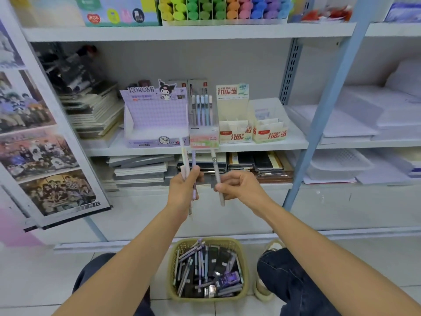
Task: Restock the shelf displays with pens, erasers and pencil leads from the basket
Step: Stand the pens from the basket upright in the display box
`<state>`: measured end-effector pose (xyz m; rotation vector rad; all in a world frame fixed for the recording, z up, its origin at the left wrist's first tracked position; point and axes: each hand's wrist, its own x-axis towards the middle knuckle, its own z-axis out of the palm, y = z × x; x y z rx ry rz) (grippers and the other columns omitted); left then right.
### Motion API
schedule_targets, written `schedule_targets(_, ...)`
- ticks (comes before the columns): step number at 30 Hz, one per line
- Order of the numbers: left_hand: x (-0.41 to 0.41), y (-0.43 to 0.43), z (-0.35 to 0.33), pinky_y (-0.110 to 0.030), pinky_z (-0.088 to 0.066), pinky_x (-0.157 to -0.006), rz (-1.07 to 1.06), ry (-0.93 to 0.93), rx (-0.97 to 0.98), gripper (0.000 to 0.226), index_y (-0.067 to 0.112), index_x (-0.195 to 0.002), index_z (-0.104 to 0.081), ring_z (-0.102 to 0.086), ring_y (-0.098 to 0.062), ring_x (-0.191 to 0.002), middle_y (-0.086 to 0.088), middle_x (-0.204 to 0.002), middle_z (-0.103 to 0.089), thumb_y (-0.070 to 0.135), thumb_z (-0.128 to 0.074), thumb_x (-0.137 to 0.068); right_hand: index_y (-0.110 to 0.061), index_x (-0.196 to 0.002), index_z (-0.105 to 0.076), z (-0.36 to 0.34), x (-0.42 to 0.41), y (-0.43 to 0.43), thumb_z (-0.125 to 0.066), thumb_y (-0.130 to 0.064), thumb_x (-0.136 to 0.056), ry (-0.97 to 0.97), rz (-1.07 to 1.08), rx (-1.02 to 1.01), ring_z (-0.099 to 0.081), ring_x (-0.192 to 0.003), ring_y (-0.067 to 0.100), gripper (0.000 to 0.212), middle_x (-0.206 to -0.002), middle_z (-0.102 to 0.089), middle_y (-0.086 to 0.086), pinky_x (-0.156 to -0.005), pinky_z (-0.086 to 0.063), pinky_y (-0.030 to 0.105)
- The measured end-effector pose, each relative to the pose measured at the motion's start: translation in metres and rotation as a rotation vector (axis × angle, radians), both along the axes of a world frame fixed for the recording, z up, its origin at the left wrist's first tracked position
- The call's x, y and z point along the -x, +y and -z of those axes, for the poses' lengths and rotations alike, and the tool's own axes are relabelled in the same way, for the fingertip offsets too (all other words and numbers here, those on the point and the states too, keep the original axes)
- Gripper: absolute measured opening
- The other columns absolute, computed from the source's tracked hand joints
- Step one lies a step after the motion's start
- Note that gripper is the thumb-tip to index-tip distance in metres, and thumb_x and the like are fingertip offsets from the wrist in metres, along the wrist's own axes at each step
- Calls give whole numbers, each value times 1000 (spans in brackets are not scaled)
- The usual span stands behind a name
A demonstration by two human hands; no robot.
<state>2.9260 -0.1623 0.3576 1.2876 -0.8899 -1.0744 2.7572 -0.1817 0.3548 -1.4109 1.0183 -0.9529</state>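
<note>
My left hand [184, 187] grips a small bunch of pastel pens [185, 156], tips up, in front of the shelf. My right hand [237, 186] pinches a single white pen [216, 169], held upright beside them. Above the hands on the middle shelf stand the purple Kuromi display box [155, 120], a pen display [203, 124] holding several pens, and two pencil-lead boxes [235, 124] [270, 130]. On the floor between my knees sits the olive basket [208, 241], filled with several pens and dark packets.
Stacks of notebooks [95, 112] lie left of the displays and on the shelf below [141, 171]. A blue-grey upright post [328, 106] stands to the right, with white trays and paper beyond it. A poster board [38, 137] leans at the left. Highlighters [223, 9] fill the top shelf.
</note>
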Motion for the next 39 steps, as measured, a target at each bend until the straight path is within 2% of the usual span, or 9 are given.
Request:
schedule_targets(3,6,3,-11,-20,-38,-42,56,-33,4,28,8,-87,-68,-40,-7,-40,-8,-71,-54,34,-61,-93,-8,-94,-68,-15,-7,2,-77,-10,-79,30,-37,0,-70,-68,18,18,-84,-74,14,-60,-56,23)
schedule_targets(8,14,3,-29,-21,-40,-42,96,-69,71,28,9,-89,-72,-49,-11,-48,-11,-71,-64,34,-60,-94,-6,-91,-71,-35,-13,1,-76,-11,-80,41,-106,19,-70,-64,18,13,-76,-73,11,-62,-58,25)
schedule_targets(12,8,-5,-44,-19,-41,-40,43,-133,171,22,16,-79,-68,-48,-5,-45,4,-55,-52,32,-62,-93,-4,-91,-70,-60,-13,-10,-68,-31,-87,58,52,114,-67,-67,18,27,-76,-72,10,-65,-55,24)
schedule_targets(16,2,-22,-58,-19,-44,-43,123,-260,183,30,9,-88,-70,-51,-4,-48,-2,-63,-56,37,-63,-90,-3,-106,-68,-90,-20,-34,-67,-23,-89,-6,123,211,-66,-71,9,26,-91,-71,13,-65,-55,20)
schedule_targets(21,-13,-47,-76,-21,-43,-44,157,-319,219,28,16,-80,-68,-50,-5,-46,3,-58,-58,41,-62,-90,3,-98,-70,-107,-35,-63,-69,-16,-87,17,103,232,-67,-65,13,22,-87,-72,21,-59,-54,20)
schedule_targets(25,-27,-66,-86,-22,-42,-40,146,-224,211,24,18,-78,-69,-48,-4,-41,9,-51,-56,37,-62,-91,-3,-94,-69,-115,-41,-89,-66,-14,-89,-17,126,271,-67,-65,13,13,-82,-72,13,-61,-55,21)
schedule_targets(31,-58,-96,-91,-20,-40,-39,75,-112,217,27,9,-90,-74,-45,-6,-40,-2,-56,-58,31,-58,-94,2,-100,-63,-132,-30,-142,-61,-12,-92,-185,402,396,-70,-76,18,16,-88,-70,12,-70,-58,25)
schedule_targets(36,-73,-116,-87,-21,-48,-49,106,-114,204,29,9,-95,-73,-47,-11,-41,-3,-50,-52,31,-55,-96,-13,-87,-65,-126,-38,-182,-63,-8,-91,-68,436,434,-71,-73,19,6,-87,-71,13,-65,-59,27)
schedule_targets(39,-81,-124,-81,-22,-49,-56,107,-115,202,29,8,-96,-72,-47,-13,-42,-3,-49,-50,31,-55,-96,-9,-91,-66,-117,-53,-200,-63,-6,-90,11,380,441,-72,-74,18,5,-87,-70,10,-60,-59,26)
